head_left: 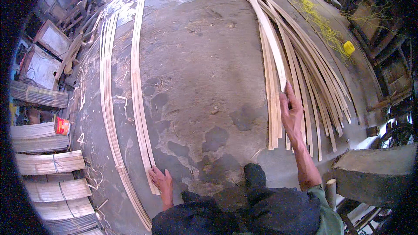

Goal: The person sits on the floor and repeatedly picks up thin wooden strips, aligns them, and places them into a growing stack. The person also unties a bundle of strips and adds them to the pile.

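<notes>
The right hand [292,109] pinches the near end of a pale wooden strip [277,56] right of centre; keeping it level should avoid snagging the fanned strips [311,52] beside it. At lower left, the left hand [161,181] touches narrow slats [136,61]; whether it grips, I cannot tell.

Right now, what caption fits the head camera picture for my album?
The right hand grips a pale strip while the left hand touches long strips lying on the floor.
</notes>
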{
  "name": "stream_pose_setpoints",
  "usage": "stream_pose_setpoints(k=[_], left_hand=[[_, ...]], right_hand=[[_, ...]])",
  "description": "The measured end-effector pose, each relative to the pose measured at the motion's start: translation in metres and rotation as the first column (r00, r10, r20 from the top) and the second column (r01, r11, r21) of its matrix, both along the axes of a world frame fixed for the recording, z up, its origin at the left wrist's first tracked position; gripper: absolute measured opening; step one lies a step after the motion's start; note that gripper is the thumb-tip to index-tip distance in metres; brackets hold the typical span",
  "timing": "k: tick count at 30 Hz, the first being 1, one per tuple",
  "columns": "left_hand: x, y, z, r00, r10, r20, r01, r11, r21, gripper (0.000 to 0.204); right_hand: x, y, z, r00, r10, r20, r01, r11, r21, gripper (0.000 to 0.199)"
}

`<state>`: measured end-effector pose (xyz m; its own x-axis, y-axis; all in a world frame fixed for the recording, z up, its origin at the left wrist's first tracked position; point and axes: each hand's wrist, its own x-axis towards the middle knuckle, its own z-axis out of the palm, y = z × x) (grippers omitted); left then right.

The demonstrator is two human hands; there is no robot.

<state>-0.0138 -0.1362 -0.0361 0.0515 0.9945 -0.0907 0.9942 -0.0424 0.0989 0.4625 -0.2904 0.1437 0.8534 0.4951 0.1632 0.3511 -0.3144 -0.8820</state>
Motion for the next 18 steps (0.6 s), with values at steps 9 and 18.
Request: stream_pose_setpoints(k=[9, 18], left_hand=[[-0.015, -0.003, -0.034, 0.995, -0.056, -0.077, 0.066, 0.990, 0.127, 0.069], [-0.011, 0.000, -0.016, 1.000, -0.013, -0.014, 0.013, 1.000, 0.008, 0.070]], right_hand=[[0.063, -0.026, -0.076, 0.990, -0.120, 0.079, 0.124, 0.991, -0.054, 0.045], [0.061, -0.049, -0.070, 0.979, -0.204, -0.019, 0.199, 0.970, -0.141, 0.045]])
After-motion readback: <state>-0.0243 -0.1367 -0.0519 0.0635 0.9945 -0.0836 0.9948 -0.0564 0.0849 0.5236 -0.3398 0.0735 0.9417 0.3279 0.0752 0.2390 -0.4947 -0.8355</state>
